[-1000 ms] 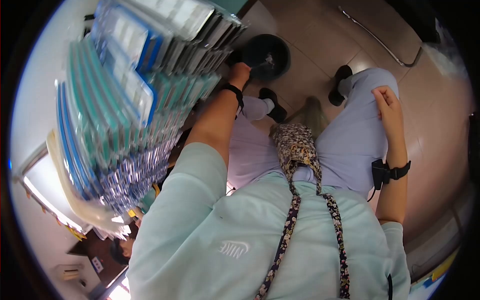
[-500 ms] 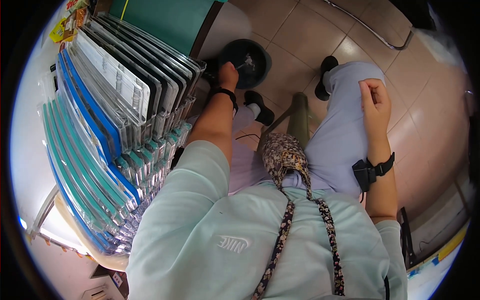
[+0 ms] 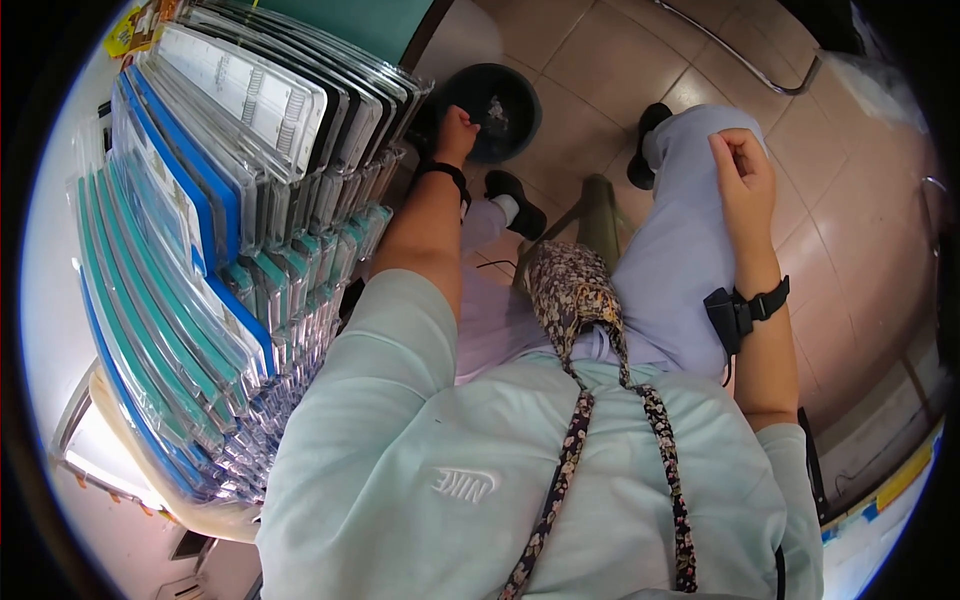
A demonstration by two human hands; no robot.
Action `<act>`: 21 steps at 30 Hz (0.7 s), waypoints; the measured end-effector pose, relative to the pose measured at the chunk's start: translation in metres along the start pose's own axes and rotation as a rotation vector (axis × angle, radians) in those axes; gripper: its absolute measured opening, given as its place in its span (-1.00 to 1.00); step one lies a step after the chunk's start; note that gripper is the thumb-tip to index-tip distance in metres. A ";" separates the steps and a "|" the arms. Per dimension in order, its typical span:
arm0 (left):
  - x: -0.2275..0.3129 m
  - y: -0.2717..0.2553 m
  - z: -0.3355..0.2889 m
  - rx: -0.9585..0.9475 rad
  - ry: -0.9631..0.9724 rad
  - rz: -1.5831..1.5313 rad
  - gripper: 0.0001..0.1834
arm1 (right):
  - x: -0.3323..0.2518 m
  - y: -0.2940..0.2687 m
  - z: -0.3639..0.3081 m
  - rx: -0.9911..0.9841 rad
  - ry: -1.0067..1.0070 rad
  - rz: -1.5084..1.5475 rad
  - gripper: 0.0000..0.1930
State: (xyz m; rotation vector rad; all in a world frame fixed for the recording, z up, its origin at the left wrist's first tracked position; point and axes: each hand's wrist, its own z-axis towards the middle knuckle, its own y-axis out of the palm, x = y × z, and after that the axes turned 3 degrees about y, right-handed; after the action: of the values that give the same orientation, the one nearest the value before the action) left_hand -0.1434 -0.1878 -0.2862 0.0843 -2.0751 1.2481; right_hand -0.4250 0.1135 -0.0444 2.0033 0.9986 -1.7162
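A seated person looks down over a pale tiled floor (image 3: 600, 60), where rows of flat, clear-fronted packages (image 3: 230, 200) in blue, teal and grey stand packed on a rack to the left. The left hand (image 3: 455, 130) reaches far down to the near rim of a round dark bin (image 3: 500, 95) on the floor (fingers curled, though whether they grip anything cannot be told). The right hand (image 3: 742, 170) rests on the right knee of light lilac trousers (image 3: 680, 260), fingers loosely bent and holding nothing visible. Both wrists carry black straps; a floral fabric pouch (image 3: 570, 290) hangs from a patterned cord.
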 end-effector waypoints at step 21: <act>-0.017 0.015 -0.002 -0.158 0.009 0.192 -0.73 | 0.001 0.005 0.000 0.004 -0.021 -0.074 -0.89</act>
State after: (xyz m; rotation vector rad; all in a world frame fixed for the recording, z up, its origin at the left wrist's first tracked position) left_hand -0.1360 -0.1831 -0.3068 -0.1967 -2.2070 1.1865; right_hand -0.4212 0.1105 -0.0459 1.9694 1.0762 -1.7749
